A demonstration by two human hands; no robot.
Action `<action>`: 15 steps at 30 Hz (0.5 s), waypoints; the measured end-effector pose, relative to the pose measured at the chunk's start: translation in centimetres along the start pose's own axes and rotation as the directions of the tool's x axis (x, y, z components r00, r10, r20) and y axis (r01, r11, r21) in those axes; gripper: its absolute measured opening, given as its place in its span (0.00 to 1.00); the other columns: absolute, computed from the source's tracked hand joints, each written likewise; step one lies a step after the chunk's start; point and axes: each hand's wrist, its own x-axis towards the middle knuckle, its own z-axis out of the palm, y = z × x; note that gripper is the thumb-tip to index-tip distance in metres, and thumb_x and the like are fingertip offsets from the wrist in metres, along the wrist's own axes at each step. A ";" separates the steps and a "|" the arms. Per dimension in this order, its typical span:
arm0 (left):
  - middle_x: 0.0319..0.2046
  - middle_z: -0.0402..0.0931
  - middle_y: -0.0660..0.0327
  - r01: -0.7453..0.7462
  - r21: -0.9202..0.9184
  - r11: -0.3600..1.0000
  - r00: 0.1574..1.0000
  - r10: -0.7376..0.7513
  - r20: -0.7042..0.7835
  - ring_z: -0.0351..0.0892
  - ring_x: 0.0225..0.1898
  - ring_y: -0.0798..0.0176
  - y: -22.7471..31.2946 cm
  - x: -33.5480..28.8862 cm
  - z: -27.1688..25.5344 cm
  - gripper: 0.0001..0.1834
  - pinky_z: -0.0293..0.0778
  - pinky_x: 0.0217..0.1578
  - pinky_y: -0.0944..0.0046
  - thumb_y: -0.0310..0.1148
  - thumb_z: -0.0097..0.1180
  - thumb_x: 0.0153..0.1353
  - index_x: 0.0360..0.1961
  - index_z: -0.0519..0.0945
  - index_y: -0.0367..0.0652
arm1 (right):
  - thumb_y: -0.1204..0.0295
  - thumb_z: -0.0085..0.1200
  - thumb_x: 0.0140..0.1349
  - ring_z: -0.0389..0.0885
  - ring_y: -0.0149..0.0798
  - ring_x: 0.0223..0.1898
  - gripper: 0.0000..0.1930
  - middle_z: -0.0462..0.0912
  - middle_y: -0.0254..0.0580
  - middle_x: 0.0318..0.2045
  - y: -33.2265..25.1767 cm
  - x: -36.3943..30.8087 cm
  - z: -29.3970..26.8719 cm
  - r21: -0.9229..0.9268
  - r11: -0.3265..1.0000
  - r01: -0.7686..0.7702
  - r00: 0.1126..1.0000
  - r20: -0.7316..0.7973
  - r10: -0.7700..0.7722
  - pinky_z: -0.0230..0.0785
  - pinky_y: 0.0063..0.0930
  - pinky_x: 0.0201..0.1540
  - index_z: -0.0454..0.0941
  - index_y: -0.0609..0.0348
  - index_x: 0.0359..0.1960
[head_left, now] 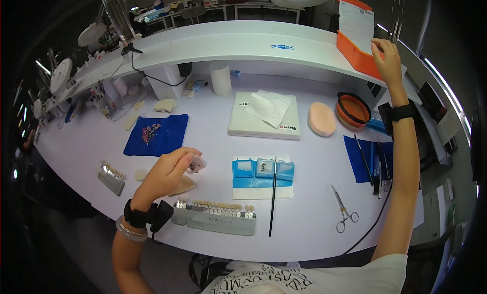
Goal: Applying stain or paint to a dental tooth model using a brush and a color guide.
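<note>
My left hand (175, 173) is closed around a small clear plastic box (197, 163), held above the table. What lies inside the box is too small to make out. My right arm stretches to the shelf at the far right. There my right hand (387, 61) is at an orange box (356, 54) with its lid up, the thumb and fingers apart beside a white printed sheet (356, 33) in it. Below my left hand lies a grey tooth shade guide (220, 222) with a row of tooth-coloured tabs. A thin black brush (273, 208) rests across a blue-lidded case (244, 168).
Scissor-like forceps (343, 210) lie at right, near a blue cloth (359, 162) with slim tools. Farther back are a white slab (264, 134) with a tissue, a peach sponge (322, 119) and an orange round bowl (353, 110). Another blue cloth (175, 129) bears small pinkish pieces.
</note>
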 end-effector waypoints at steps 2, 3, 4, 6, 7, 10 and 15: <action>0.29 0.77 0.54 -0.021 -0.240 0.971 0.997 0.039 0.072 0.74 0.28 0.68 1.6 0.5 0.5 0.18 0.69 0.34 0.72 0.36 0.31 0.67 0.39 0.72 0.33 | 0.68 0.50 0.56 0.72 0.43 0.40 0.11 0.76 0.44 0.36 -5.8 -1.6 -1.9 0.214 0.967 0.138 0.990 0.012 -0.144 0.64 0.33 0.43 0.76 0.60 0.37; 0.29 0.76 0.54 0.022 -0.273 0.962 0.991 0.015 0.131 0.73 0.28 0.68 2.1 1.0 1.1 0.18 0.69 0.33 0.72 0.36 0.31 0.67 0.40 0.71 0.33 | 0.69 0.52 0.55 0.72 0.43 0.39 0.11 0.76 0.45 0.35 -9.1 -3.0 -2.8 0.338 0.923 0.184 0.978 0.027 -0.205 0.64 0.32 0.43 0.75 0.61 0.37; 0.29 0.76 0.55 0.062 -0.302 0.951 0.983 -0.006 0.183 0.73 0.27 0.68 2.6 1.7 1.9 0.18 0.68 0.33 0.72 0.37 0.31 0.67 0.41 0.71 0.34 | 0.70 0.57 0.51 0.71 0.42 0.39 0.13 0.74 0.43 0.35 -12.4 -4.7 -3.8 0.374 0.903 0.211 0.950 0.137 -0.279 0.64 0.32 0.42 0.75 0.60 0.37; 0.28 0.76 0.56 0.118 -0.351 0.929 0.967 -0.028 0.251 0.72 0.26 0.68 3.2 3.0 3.8 0.18 0.67 0.30 0.72 0.38 0.31 0.67 0.41 0.70 0.35 | 0.64 0.62 0.45 0.71 0.39 0.38 0.17 0.74 0.38 0.36 -18.4 -7.7 -5.0 0.558 0.781 0.281 0.866 0.204 -0.457 0.62 0.30 0.38 0.74 0.55 0.36; 0.28 0.76 0.57 0.135 -0.371 0.919 0.963 -0.032 0.269 0.72 0.26 0.69 3.3 3.8 4.9 0.19 0.67 0.29 0.72 0.39 0.30 0.68 0.42 0.70 0.36 | 0.63 0.63 0.43 0.71 0.38 0.38 0.20 0.73 0.38 0.36 -20.6 -9.0 -5.6 0.609 0.739 0.289 0.817 0.245 -0.521 0.61 0.29 0.36 0.73 0.54 0.38; 0.26 0.74 0.59 0.172 -0.434 0.884 0.945 -0.023 0.327 0.72 0.26 0.70 3.2 5.1 6.8 0.20 0.66 0.27 0.72 0.42 0.28 0.68 0.44 0.69 0.38 | 0.66 0.63 0.40 0.71 0.40 0.39 0.20 0.72 0.40 0.39 -24.7 -10.9 -4.9 0.715 0.627 0.310 0.840 0.103 -0.533 0.62 0.30 0.39 0.71 0.57 0.35; 0.27 0.72 0.60 0.206 -0.508 0.836 0.946 -0.038 0.321 0.70 0.28 0.70 2.0 5.1 7.3 0.23 0.65 0.28 0.71 0.47 0.27 0.67 0.46 0.66 0.39 | 0.68 0.63 0.41 0.71 0.41 0.39 0.16 0.73 0.39 0.38 -26.6 -12.5 -2.8 0.800 0.573 0.179 0.861 0.154 -0.484 0.63 0.31 0.41 0.70 0.55 0.31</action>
